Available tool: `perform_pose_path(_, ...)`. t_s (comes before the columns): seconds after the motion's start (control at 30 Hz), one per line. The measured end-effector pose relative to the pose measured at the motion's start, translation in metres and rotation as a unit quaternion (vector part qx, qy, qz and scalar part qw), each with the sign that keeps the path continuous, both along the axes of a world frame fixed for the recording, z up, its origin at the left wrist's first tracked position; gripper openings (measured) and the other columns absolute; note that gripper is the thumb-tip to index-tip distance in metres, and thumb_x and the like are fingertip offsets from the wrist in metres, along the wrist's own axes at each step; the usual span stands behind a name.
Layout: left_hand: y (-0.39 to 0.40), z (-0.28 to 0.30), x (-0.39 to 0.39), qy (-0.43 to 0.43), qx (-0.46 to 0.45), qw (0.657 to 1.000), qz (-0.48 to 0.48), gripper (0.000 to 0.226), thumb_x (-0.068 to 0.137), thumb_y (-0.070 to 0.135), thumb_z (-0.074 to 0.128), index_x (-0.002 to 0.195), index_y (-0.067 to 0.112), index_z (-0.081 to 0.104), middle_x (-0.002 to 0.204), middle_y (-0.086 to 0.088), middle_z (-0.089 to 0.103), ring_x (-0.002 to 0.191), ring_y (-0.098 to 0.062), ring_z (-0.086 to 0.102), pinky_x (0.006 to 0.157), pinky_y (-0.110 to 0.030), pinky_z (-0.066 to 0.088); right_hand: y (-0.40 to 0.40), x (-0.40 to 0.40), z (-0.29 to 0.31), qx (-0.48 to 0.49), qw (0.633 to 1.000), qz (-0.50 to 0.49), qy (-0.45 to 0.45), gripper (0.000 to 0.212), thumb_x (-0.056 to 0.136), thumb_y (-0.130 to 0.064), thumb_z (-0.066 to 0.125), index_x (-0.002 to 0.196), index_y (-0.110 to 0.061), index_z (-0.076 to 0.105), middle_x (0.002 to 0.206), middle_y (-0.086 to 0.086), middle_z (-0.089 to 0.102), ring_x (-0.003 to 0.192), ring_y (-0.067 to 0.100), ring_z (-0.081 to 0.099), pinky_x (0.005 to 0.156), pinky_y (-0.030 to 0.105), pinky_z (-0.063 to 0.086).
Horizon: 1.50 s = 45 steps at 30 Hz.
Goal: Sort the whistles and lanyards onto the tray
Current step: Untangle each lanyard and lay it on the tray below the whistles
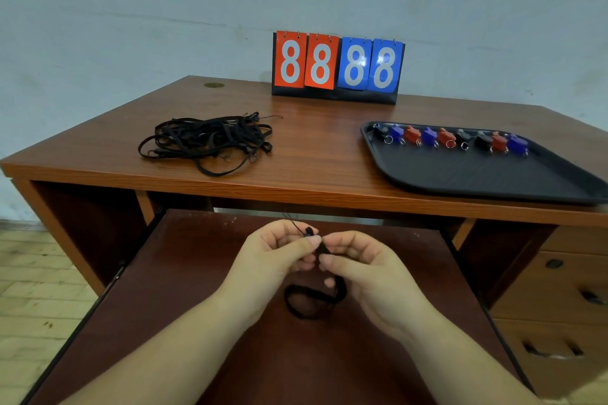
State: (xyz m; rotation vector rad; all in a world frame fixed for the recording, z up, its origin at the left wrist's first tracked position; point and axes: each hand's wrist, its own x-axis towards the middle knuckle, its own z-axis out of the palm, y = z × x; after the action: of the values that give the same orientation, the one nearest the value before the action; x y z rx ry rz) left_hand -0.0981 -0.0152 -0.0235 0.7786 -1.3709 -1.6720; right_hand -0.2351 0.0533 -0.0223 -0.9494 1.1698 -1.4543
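A black lanyard (316, 297) is pinched by left hand (279, 253) and right hand (358, 268) above the pull-out shelf (184, 289), near its back edge.

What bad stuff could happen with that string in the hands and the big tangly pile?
The black lanyard is pinched by both the left hand and right hand, and its loop dangles, so it could knot or slip. Pulling one strap from the tangled pile might drag others off the desk.

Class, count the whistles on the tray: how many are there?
9, in one row along the far edge of the tray, from a black whistle at left to a blue whistle at right.
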Motion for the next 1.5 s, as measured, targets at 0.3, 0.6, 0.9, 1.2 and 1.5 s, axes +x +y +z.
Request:
perform_pose_path(0.3,-0.015,0.004,0.008,-0.02,-0.016,0.999,0.045,0.011,0.081,-0.005,0.063,0.079,0.006,0.065,0.06,-0.006,0.062,0.055,-0.009,0.063,0.055,-0.019,0.054,0.0,-0.017,0.008,0.005,0.98,-0.056,0.193,0.013,0.074,-0.009,0.075,0.077,-0.021,0.075,0.073,0.001,0.073,0.067,0.008,0.066,0.06,0.017,0.05)
perform_pose_path(0.6,-0.043,0.006,0.031,-0.005,-0.02,0.994,0.107,0.014,0.084,-0.003,0.06,0.077,0.009,0.062,0.058,0.0,0.066,0.056,-0.01,0.063,0.057,-0.019,0.055,0.003,-0.045,0.016,-0.005,0.947,-0.119,0.3,0.019,0.074,-0.01,0.076,0.075,-0.029,0.074,0.074,-0.006,0.074,0.065,0.008,0.069,0.064,0.015,0.053)
perform_pose_path(0.9,-0.047,0.009,0.037,0.0,-0.034,0.992,0.122,0.011,0.081,-0.003,0.063,0.08,0.008,0.063,0.068,-0.011,0.067,0.063,-0.013,0.069,0.058,-0.019,0.055,0.005,-0.057,0.022,-0.027,0.969,-0.147,0.198,0.018,0.074,-0.001,0.073,0.077,-0.019,0.075,0.074,0.001,0.075,0.072,0.016,0.073,0.077,0.023,0.058)
perform_pose_path(1.2,-0.047,0.036,0.018,-0.024,-0.089,0.988,0.127,0.01,0.079,-0.004,0.067,0.083,0.005,0.064,0.068,-0.01,0.068,0.063,-0.013,0.07,0.06,-0.019,0.057,0.002,-0.067,0.053,-0.072,0.953,-0.21,0.204,0.019,0.076,-0.001,0.072,0.077,-0.02,0.073,0.07,0.004,0.074,0.07,0.013,0.071,0.069,0.016,0.056)
perform_pose_path(1.5,-0.078,0.086,-0.049,-0.122,-0.143,0.98,0.072,0.007,0.078,0.003,0.072,0.083,0.003,0.066,0.068,-0.009,0.07,0.07,-0.018,0.07,0.062,-0.019,0.056,-0.008,-0.136,0.105,-0.022,0.921,-0.225,0.316,0.015,0.078,-0.01,0.072,0.083,-0.024,0.072,0.075,-0.005,0.074,0.073,0.003,0.07,0.062,0.009,0.049)
